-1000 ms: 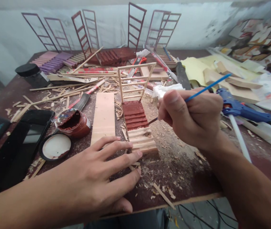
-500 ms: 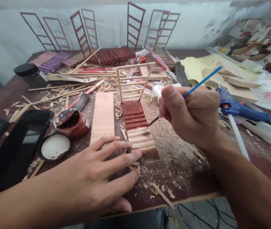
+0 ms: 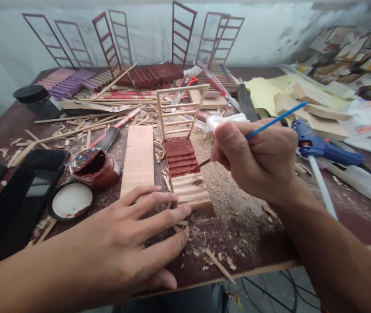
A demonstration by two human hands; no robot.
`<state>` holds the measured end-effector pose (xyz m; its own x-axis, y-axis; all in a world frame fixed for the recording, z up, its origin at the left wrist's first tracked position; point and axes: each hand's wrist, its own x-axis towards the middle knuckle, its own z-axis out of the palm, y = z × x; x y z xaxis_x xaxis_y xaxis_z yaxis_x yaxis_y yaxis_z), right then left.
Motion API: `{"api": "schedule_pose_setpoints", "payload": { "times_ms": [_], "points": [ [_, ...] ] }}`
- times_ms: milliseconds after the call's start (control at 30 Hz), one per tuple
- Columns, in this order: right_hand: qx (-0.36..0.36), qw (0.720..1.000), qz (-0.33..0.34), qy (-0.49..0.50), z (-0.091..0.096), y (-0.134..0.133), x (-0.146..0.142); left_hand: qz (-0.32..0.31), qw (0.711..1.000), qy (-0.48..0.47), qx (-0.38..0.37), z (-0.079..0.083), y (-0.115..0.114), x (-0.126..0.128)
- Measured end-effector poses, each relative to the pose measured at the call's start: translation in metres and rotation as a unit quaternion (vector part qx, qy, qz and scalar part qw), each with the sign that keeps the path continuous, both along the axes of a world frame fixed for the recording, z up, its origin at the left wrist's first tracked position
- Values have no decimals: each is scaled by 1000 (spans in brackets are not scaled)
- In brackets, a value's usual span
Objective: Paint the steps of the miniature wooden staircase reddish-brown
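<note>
A blue-handled paintbrush (image 3: pixel 278 120) is pinched in my right hand (image 3: pixel 253 161), its tip touching the right edge of the red-brown ridges. Those ridges belong to a small grooved wooden piece (image 3: pixel 190 186), painted at its far part and bare wood at its near part. A thin wooden ladder-like frame (image 3: pixel 177 111) stands up from its far end. My left hand (image 3: pixel 149 230) lies with fingers spread, fingertips at the piece's near left edge. Left of the piece is a plain wooden board (image 3: pixel 138 158). An open jar of red-brown paint (image 3: pixel 107 174) stands beyond my left hand.
The white-lined jar lid (image 3: pixel 72 201) and a black phone (image 3: pixel 25 187) lie at the left. A blue glue gun (image 3: pixel 329 148) is at the right. Several painted ladder-backed pieces stand at the back. Wood shavings and sticks litter the table, whose front edge (image 3: pixel 263 270) is near me.
The brush tip has shifted slightly up along the right edge of the painted ridges, with my right hand moving a little. My left hand stays in place; the whole view has shifted slightly.
</note>
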<state>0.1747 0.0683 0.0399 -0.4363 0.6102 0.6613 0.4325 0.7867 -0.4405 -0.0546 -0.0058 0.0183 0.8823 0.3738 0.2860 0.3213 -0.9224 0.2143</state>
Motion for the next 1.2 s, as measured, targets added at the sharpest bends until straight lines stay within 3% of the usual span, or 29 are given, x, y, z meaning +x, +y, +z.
{"api": "schedule_pose_setpoints", "payload": {
  "times_ms": [600, 933, 1200],
  "points": [
    [16, 1000, -19, -18, 1, -1, 0, -1, 1000, 9, -5, 2, 0, 0],
    [-12, 998, 64, 2, -2, 2, 1, 0, 1000, 9, -13, -1, 1, 0],
    [-5, 998, 58, -18, 1, 1, 1, -4, 1000, 7, -13, 0, 1, 0]
  ]
}}
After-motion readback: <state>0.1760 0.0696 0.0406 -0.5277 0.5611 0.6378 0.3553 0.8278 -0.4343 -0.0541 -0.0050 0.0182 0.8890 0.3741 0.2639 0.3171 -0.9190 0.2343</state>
